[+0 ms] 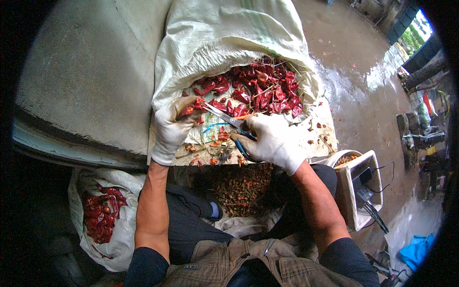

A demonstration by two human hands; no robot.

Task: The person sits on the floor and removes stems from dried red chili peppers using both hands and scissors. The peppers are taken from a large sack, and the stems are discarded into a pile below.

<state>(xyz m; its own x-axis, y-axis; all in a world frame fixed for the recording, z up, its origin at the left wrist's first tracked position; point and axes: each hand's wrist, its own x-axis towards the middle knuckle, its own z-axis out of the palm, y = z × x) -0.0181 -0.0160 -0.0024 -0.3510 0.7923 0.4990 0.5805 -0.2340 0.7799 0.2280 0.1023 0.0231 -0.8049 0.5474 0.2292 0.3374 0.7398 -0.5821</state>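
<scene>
My left hand (pixel 174 123), in a white glove, grips a dried red chili pepper (pixel 199 103) by its body. A pair of scissors (pixel 233 123) with dark blue handles is in my gloved right hand (pixel 270 136), and its blade tips reach the pepper's end. Beyond my hands, a large white woven sack (pixel 229 32) lies with its mouth towards me, and many dried red chili peppers (pixel 269 89) spill from it onto a board (pixel 322 132). Cut stems and small pepper scraps (pixel 213 161) lie along the board's near edge.
A second white sack (pixel 122 244) at the lower left holds red peppers. Stems and scraps (pixel 244 193) are heaped below the board between my legs. At the right stand a white bucket (pixel 333 158) and a white bin (pixel 355 211) with a cabled device. A concrete surface (pixel 86 79) rises at the left.
</scene>
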